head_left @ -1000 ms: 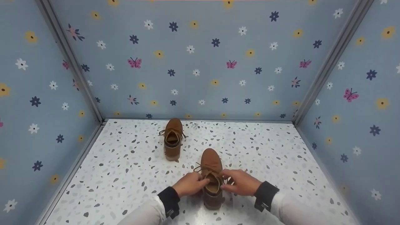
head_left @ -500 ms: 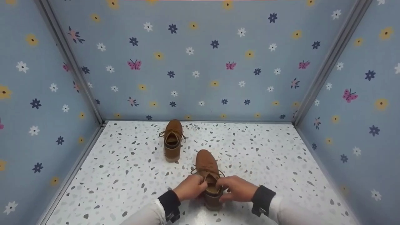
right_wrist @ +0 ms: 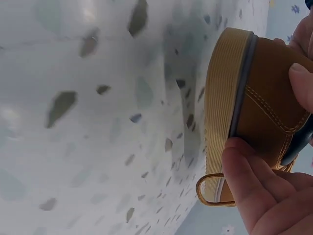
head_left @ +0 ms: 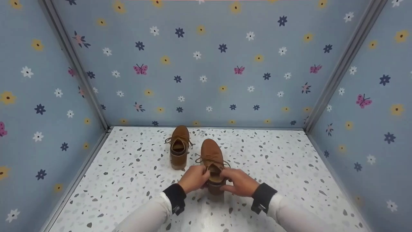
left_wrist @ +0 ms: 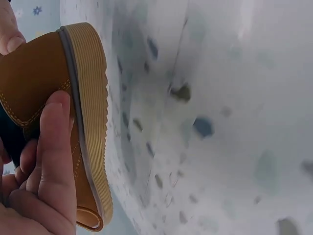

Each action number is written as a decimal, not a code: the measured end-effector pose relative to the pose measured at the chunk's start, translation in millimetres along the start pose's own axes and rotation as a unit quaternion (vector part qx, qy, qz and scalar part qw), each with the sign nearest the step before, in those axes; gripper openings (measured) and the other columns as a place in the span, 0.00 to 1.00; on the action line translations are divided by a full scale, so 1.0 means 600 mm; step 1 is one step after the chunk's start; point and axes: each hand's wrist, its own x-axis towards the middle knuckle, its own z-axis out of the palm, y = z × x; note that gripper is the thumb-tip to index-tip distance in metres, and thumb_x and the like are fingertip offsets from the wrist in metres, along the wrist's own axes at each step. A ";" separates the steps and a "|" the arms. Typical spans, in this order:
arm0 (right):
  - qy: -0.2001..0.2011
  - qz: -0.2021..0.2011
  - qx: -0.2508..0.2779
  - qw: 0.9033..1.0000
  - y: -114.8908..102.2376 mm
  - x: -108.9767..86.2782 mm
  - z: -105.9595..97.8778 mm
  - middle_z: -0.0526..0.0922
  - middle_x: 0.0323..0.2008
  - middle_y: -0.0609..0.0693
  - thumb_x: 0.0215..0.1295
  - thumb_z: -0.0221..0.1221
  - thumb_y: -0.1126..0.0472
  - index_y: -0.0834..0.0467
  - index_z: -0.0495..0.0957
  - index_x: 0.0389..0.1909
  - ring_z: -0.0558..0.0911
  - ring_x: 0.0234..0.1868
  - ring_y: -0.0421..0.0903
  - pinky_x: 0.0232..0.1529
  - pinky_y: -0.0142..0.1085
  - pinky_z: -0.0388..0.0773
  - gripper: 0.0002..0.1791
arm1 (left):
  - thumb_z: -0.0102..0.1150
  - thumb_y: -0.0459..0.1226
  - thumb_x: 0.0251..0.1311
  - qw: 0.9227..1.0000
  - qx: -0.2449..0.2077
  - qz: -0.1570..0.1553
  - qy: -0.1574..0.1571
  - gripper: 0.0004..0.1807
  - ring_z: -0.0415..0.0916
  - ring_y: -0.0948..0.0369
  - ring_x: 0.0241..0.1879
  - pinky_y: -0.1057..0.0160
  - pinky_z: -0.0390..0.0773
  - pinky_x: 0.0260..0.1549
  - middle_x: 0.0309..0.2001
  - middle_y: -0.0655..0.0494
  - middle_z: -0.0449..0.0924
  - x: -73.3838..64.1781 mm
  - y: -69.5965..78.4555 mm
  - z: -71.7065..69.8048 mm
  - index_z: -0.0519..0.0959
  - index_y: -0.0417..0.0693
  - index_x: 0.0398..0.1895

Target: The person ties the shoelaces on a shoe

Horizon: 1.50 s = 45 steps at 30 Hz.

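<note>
A brown lace-up shoe (head_left: 211,150), toe pointing away, is held between both hands. My left hand (head_left: 193,178) grips the left side of its opening, fingers along the outside. My right hand (head_left: 240,182) grips the right side the same way. In the left wrist view the fingers (left_wrist: 57,132) lie against the brown upper above the ribbed tan sole (left_wrist: 90,98). Similar contact shows in the right wrist view, where a lace loop (right_wrist: 199,188) hangs past the sole. The sole seems slightly above the surface. A matching shoe (head_left: 179,151) stands farther left, its laces tied in a bow.
The white speckled surface (head_left: 267,161) carries both shoes' area. A blue flowered back panel (head_left: 206,64) rises just beyond the matching shoe's toe. Side panels (head_left: 42,129) with grey metal edge strips (head_left: 344,64) close in left and right.
Both hands have taken firmer hold of the nearer shoe's opening. The shoe first turned its toe a little left, then moved forward, coming closer alongside the matching shoe, which stayed put.
</note>
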 end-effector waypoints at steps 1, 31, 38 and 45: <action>0.006 0.006 -0.003 1.000 0.003 0.009 -0.001 0.87 0.44 0.49 0.62 0.73 0.60 0.56 0.79 0.44 0.87 0.45 0.43 0.48 0.38 0.87 0.14 | 0.51 0.41 0.75 1.000 0.001 -0.005 0.009 0.15 0.78 0.64 0.19 0.64 0.77 0.21 0.24 0.57 0.81 0.008 0.000 -0.006 0.76 0.50 0.26; 0.082 0.275 -0.005 0.958 0.080 0.159 0.057 0.87 0.56 0.56 0.71 0.65 0.62 0.55 0.78 0.56 0.86 0.57 0.54 0.60 0.49 0.83 0.15 | 0.60 0.34 0.72 0.958 0.085 -0.105 0.255 0.04 0.88 0.45 0.42 0.46 0.84 0.42 0.40 0.42 0.90 0.168 -0.037 0.006 0.82 0.42 0.43; 0.095 0.284 -0.009 0.954 0.082 0.149 0.074 0.88 0.56 0.55 0.71 0.65 0.61 0.54 0.79 0.58 0.87 0.55 0.53 0.57 0.48 0.83 0.17 | 0.62 0.32 0.68 0.955 0.101 -0.085 0.265 0.03 0.88 0.42 0.41 0.43 0.84 0.41 0.39 0.40 0.90 0.160 -0.043 0.015 0.83 0.40 0.39; 0.107 0.281 0.006 0.954 0.077 0.154 0.073 0.87 0.57 0.57 0.72 0.64 0.61 0.55 0.79 0.60 0.86 0.59 0.55 0.61 0.50 0.82 0.17 | 0.63 0.31 0.66 0.953 0.095 -0.082 0.276 0.03 0.88 0.42 0.41 0.44 0.84 0.43 0.38 0.39 0.90 0.161 -0.040 0.010 0.84 0.39 0.37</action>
